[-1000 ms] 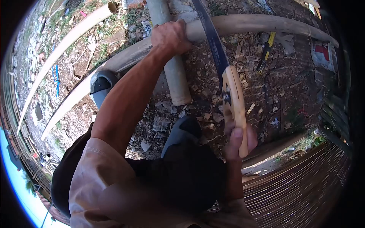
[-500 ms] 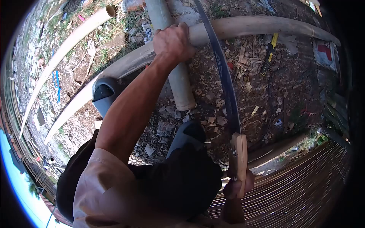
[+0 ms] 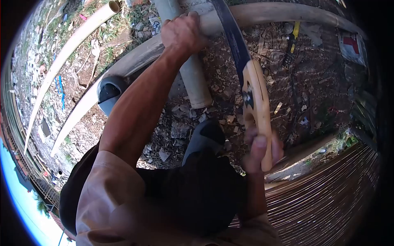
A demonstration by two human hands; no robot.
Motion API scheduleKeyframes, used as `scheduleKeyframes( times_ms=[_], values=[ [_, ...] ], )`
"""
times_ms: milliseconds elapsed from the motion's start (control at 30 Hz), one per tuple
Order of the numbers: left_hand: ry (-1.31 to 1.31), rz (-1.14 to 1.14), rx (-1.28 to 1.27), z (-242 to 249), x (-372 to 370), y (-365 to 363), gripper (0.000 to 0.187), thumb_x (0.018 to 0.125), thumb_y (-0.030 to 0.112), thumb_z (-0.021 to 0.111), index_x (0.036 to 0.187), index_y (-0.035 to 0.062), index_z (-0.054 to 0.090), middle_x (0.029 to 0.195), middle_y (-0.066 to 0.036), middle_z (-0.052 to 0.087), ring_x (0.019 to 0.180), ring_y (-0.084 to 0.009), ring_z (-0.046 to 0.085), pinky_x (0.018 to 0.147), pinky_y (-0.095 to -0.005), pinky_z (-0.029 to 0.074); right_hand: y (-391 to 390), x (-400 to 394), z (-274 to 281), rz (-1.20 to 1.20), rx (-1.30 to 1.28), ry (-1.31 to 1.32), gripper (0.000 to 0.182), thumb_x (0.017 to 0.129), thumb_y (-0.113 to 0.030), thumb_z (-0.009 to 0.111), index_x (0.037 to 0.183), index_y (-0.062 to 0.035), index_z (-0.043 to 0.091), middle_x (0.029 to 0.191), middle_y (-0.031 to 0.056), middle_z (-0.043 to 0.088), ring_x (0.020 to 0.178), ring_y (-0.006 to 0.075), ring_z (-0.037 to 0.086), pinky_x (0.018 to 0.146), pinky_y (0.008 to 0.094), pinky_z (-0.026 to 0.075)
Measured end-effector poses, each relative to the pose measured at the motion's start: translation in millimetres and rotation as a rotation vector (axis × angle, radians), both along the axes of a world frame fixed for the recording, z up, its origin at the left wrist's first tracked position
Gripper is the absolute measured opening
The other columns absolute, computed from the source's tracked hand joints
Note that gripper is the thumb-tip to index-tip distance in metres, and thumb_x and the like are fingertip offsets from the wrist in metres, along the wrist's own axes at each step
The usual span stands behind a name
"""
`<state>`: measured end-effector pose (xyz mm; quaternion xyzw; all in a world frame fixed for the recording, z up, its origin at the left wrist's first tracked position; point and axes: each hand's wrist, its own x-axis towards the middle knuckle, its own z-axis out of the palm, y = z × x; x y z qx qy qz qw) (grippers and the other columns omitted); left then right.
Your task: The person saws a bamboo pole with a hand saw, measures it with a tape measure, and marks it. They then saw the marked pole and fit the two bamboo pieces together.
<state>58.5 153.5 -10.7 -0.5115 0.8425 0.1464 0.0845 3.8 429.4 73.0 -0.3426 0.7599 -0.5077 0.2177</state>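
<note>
A long bamboo pole (image 3: 271,14) runs across the upper part of the view, resting over a shorter, thicker bamboo length (image 3: 195,84). My left hand (image 3: 179,33) is closed around the pole where the two cross and presses down on it. In my right hand (image 3: 262,152), somewhat smeared by motion, is the wooden handle of a handsaw (image 3: 258,92). The saw's dark blade reaches up to the pole and crosses it just right of my left hand. Whether its teeth have entered the bamboo cannot be made out.
Another bamboo pole (image 3: 67,49) lies at the left. On the littered ground are a yellow-and-black tool (image 3: 292,45), a blue strip (image 3: 61,92) and a white-and-red bag (image 3: 351,47). My grey-shod feet (image 3: 207,137) stand below the pole. A slatted bamboo screen (image 3: 320,197) spans the lower right.
My right hand has pushed the saw upward and forward, so its handle is now much closer to the pole. My left hand stays on the pole.
</note>
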Motion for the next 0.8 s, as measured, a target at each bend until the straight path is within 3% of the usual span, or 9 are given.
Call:
scheduleKeyframes(
  times_ms=[67,167,300,467,533,567,633,700,800],
  values=[
    [-0.017,0.013,0.013,10.7,0.5,1.9,0.046,0.078,0.037,0.078,0.117,0.0131,0.072,0.115,-0.013,0.077,0.108,-0.029,0.075,0.098,-0.0404,0.053,-36.6,-9.5,-3.4,0.026,-0.027,-0.013,0.035,0.099,-0.021,0.066,0.073,-0.0007,0.055,0.058,0.0064,0.056,0.05,0.0142,0.056,0.048,0.0304,0.042],
    [-0.052,0.008,0.054,10.1,8.0,-4.8,0.048,0.076,0.037,0.08,0.117,0.0129,0.072,0.114,-0.014,0.077,0.11,-0.0289,0.074,0.099,-0.0413,0.053,7.1,4.2,10.6,0.067,0.024,0.044,0.049,0.103,-0.038,0.056,0.087,0.0072,0.064,0.068,0.0106,0.063,0.059,0.0168,0.061,0.056,0.029,0.048],
    [-0.011,0.013,0.01,0.9,3.8,-11.9,0.047,0.075,0.035,0.081,0.116,0.0135,0.072,0.114,-0.013,0.077,0.111,-0.0288,0.073,0.101,-0.0406,0.051,92.5,13.5,23.3,0.015,0.091,0.064,0.078,0.104,-0.057,0.042,0.102,0.0168,0.067,0.077,0.0206,0.07,0.069,0.0248,0.069,0.07,0.0382,0.059],
    [0.011,0.006,-0.059,-7.2,3.4,-3.0,0.047,0.075,0.035,0.081,0.115,0.0141,0.073,0.115,-0.012,0.076,0.111,-0.028,0.073,0.101,-0.0401,0.051,-109.7,-22.0,2.3,0.033,-0.099,-0.132,0.037,0.107,-0.023,0.055,0.077,-0.0013,0.057,0.061,0.0003,0.05,0.054,0.0096,0.046,0.052,0.031,0.037],
    [-0.024,-0.004,0.026,0.1,9.1,-7.2,0.051,0.074,0.039,0.083,0.117,0.0144,0.072,0.114,-0.011,0.076,0.111,-0.0269,0.073,0.1,-0.0407,0.052,-76.7,-15.6,-5.5,0.067,-0.094,-0.027,0.031,0.099,-0.019,0.068,0.076,-0.0018,0.058,0.059,0.0036,0.055,0.049,0.0105,0.051,0.047,0.0306,0.038],
    [-0.024,0.0,0.034,-0.1,11.0,-8.9,0.051,0.074,0.039,0.083,0.117,0.0144,0.072,0.114,-0.011,0.076,0.111,-0.0269,0.073,0.1,-0.0407,0.052,-20.2,-11.9,-1.8,0.148,-0.037,0.136,0.04,0.101,-0.032,0.067,0.083,0.0041,0.065,0.069,0.0107,0.066,0.058,0.0183,0.064,0.056,0.0314,0.052],
    [-0.044,-0.006,0.028,-4.8,8.3,-11.6,0.057,0.073,0.044,0.085,0.119,0.0132,0.071,0.115,-0.011,0.076,0.111,-0.0276,0.073,0.099,-0.0422,0.052,80.8,3.2,10.3,0.071,0.006,0.06,0.054,0.103,-0.041,0.058,0.094,0.0119,0.066,0.084,0.021,0.07,0.073,0.0273,0.071,0.069,0.0363,0.057],
    [-0.018,0.018,0.011,1.1,4.3,-15.7,0.059,0.072,0.045,0.086,0.12,0.0128,0.071,0.115,-0.012,0.076,0.111,-0.0278,0.073,0.099,-0.0424,0.052,98.4,2.5,9.9,0.038,-0.023,-0.009,0.072,0.105,-0.05,0.049,0.105,0.0198,0.067,0.099,0.0313,0.074,0.089,0.0363,0.077,0.083,0.0412,0.062],
    [0.016,-0.005,-0.016,-7.9,1.2,1.5,0.06,0.072,0.045,0.087,0.119,0.0124,0.07,0.114,-0.013,0.076,0.111,-0.0283,0.073,0.099,-0.0424,0.052,-55.1,-23.0,-6.9,0.049,0.08,0.006,0.041,0.098,-0.028,0.066,0.088,0.0121,0.065,0.062,0.0143,0.063,0.058,0.0209,0.065,0.056,0.032,0.051]
  ],
)
